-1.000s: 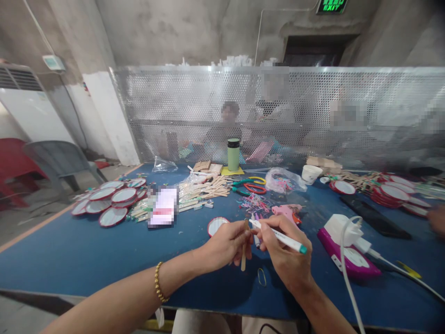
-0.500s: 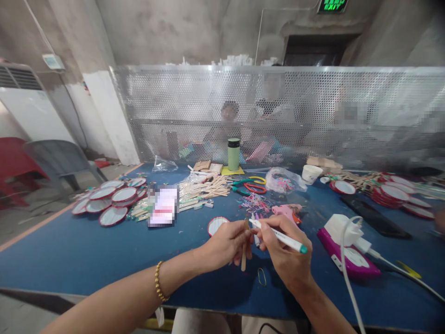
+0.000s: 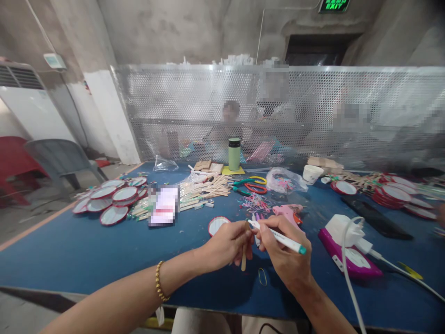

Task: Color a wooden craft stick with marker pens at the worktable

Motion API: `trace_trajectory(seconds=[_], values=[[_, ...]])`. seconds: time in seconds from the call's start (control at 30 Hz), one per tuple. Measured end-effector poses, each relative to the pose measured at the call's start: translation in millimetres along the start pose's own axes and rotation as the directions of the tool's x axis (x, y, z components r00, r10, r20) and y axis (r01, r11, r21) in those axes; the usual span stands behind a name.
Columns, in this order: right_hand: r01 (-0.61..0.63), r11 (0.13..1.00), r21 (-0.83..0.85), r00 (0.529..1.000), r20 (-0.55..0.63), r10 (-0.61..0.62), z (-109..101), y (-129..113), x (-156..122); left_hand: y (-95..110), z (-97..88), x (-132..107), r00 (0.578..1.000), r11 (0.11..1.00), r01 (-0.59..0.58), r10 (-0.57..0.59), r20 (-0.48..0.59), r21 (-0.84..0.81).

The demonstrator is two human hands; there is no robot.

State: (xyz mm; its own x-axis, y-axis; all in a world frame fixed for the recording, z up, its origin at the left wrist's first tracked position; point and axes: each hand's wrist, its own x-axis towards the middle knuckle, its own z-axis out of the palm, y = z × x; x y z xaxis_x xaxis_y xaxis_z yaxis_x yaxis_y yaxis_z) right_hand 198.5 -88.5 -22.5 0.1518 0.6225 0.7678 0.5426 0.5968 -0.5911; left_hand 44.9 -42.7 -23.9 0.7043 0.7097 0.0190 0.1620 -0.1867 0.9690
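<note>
Upright between the fingers of my left hand [image 3: 224,246] is a wooden craft stick [image 3: 244,262], its lower end showing below the fingers. My right hand [image 3: 290,255] is closed round a white marker pen [image 3: 283,240] with a teal end, held like a writing tool. The pen's tip meets the upper part of the stick, close to my left fingertips. Just behind my left hand lies a white disc with a red rim [image 3: 218,226], partly covered by the hand. A yellow rubber band [image 3: 262,277] rests on the blue table below the hands.
Red-rimmed discs [image 3: 114,215] are piled left, beside a phone [image 3: 164,206] and many craft sticks [image 3: 212,187]. A pink glue gun [image 3: 288,213], pliers [image 3: 255,187] and a green bottle [image 3: 234,155] stand or lie behind. A purple power strip [image 3: 351,260] with cables sits right.
The marker's tip has shifted very slightly against the top of the stick. Both hands keep nearly the same place and hold.
</note>
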Motion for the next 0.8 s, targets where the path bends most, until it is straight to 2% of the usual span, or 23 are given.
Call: trace_trajectory(seconds=[0.8], values=[[-0.005,1.000,-0.014,1.000,0.015,0.006,-0.5,0.0,-0.1,1.7,0.2,0.3,1.000,1.000,0.015,-0.015,0.002,-0.006]])
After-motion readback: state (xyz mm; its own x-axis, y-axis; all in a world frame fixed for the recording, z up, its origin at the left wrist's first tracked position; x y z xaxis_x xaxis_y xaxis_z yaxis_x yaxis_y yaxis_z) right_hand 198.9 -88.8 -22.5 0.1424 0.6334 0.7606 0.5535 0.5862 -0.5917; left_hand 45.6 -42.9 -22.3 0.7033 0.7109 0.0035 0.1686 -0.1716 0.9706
